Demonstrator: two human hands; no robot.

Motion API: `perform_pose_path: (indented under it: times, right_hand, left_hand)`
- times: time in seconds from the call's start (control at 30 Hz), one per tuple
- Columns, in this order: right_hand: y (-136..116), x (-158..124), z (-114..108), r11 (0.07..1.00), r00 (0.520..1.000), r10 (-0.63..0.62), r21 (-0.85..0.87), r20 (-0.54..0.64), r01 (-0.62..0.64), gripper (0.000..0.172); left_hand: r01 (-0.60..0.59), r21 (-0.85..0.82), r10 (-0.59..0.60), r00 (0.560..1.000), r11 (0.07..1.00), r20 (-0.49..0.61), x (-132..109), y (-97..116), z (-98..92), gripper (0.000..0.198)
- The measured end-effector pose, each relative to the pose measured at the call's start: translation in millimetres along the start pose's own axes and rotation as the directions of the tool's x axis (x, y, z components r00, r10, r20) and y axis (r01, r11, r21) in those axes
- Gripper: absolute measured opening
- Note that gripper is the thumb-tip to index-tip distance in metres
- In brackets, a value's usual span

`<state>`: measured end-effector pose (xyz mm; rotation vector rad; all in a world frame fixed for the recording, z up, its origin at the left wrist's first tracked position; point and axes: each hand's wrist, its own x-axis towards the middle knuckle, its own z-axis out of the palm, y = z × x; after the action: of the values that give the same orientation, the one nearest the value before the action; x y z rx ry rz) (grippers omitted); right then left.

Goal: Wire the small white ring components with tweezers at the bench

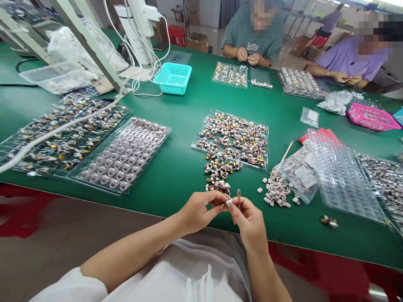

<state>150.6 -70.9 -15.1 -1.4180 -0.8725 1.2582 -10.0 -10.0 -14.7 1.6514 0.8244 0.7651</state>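
My left hand (pixel 198 209) and my right hand (pixel 250 222) meet over the near edge of the green table (pixel 176 167). Together they pinch a small white and metal part (pixel 228 202) between the fingertips. My right hand also holds a thin dark stick (pixel 239 198) upright. Just beyond lies a loose trail of small coil parts (pixel 218 174), spilling from a clear tray of coil parts (pixel 233 138). A heap of small white caps (pixel 276 193) lies to the right of my hands.
Clear blister trays (pixel 122 153) with parts fill the left; an empty one (pixel 341 172) lies at the right over a bag. A teal basket (pixel 173 77) and pink basket (pixel 371 116) stand farther back. Two people work across the table. A white cable (pixel 63 128) crosses the left trays.
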Motion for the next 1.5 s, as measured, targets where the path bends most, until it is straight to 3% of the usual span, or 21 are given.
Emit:
perform_pose_path:
  times: [0.2,0.57,0.73,0.83,0.93,1.17,1.5]
  right_hand:
    - [-1.5,-1.0,0.4,0.999,1.000,0.005,-0.048,0.020,-0.004,0.024]
    - [-7.6,2.5,-9.6,0.984,0.988,0.043,-0.179,0.150,-0.016,0.027]
    - [-9.8,-0.6,-8.8,0.952,0.978,-0.152,-0.246,0.141,0.183,0.016]
    - [-6.8,-3.4,-8.6,0.873,0.924,-0.346,-0.305,0.165,0.381,0.013]
    - [-0.5,-4.6,-8.6,0.765,0.848,-0.490,-0.367,0.203,0.530,0.019]
    - [6.0,-3.1,-7.6,0.530,0.670,-0.708,-0.458,0.225,0.713,0.029]
    - [16.2,-0.2,-5.0,0.427,0.605,-0.767,-0.533,0.214,0.730,0.030]
  left_hand:
    - [0.007,0.019,-0.007,1.000,1.000,0.023,1.9,0.9,-5.5,0.010]
    - [0.168,-0.125,-0.165,0.986,0.978,0.035,1.2,-2.8,-4.6,0.011]
    - [0.314,-0.369,-0.323,0.946,0.875,0.038,2.0,-1.5,-2.3,0.011]
    - [0.376,-0.499,-0.400,0.914,0.781,0.063,3.4,-0.7,-2.3,0.015]
    - [0.385,-0.545,-0.410,0.909,0.745,0.082,4.6,0.0,-3.4,0.020]
    - [0.387,-0.611,-0.370,0.915,0.690,0.162,3.5,2.9,-4.9,0.029]
    - [0.342,-0.666,-0.366,0.924,0.663,0.111,1.5,2.7,1.5,0.028]
